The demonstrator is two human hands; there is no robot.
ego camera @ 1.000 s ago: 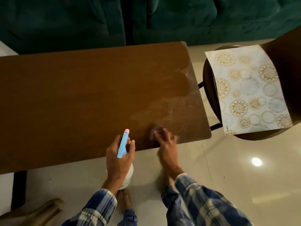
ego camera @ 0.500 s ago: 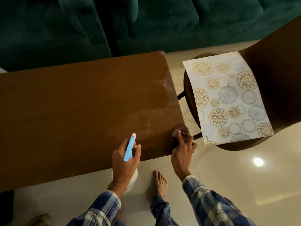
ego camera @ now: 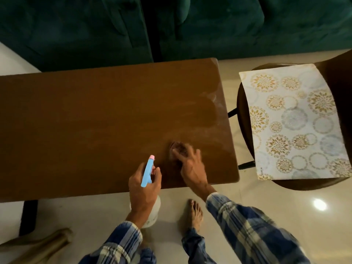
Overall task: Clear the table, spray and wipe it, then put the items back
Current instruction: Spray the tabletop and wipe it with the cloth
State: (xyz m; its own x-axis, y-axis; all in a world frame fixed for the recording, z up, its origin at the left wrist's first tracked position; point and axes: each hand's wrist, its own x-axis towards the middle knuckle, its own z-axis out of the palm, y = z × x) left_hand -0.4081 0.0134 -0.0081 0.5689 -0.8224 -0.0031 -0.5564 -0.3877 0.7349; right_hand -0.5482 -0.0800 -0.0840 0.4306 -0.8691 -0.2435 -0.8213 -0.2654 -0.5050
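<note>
Near the frame's lower middle, the right hand [ego camera: 187, 164] has swept the cloth [ego camera: 177, 147] back from the right corner of the table [ego camera: 85, 121], fingers spread flat on it, while the left hand [ego camera: 142, 189] keeps its grip closed round the spray bottle [ego camera: 147, 173], so wiping seems mid-course.

A home living room is indicated: a dark green velvet sofa [ego camera: 209, 25] is set along the far edge of a wooden table [ego camera: 95, 121], a patterned mat [ego camera: 295, 121] is laid on a chair [ego camera: 341, 77] beside its right edge, and a bare foot [ego camera: 195, 214] is planted on glossy floor tiles [ego camera: 285, 216].
</note>
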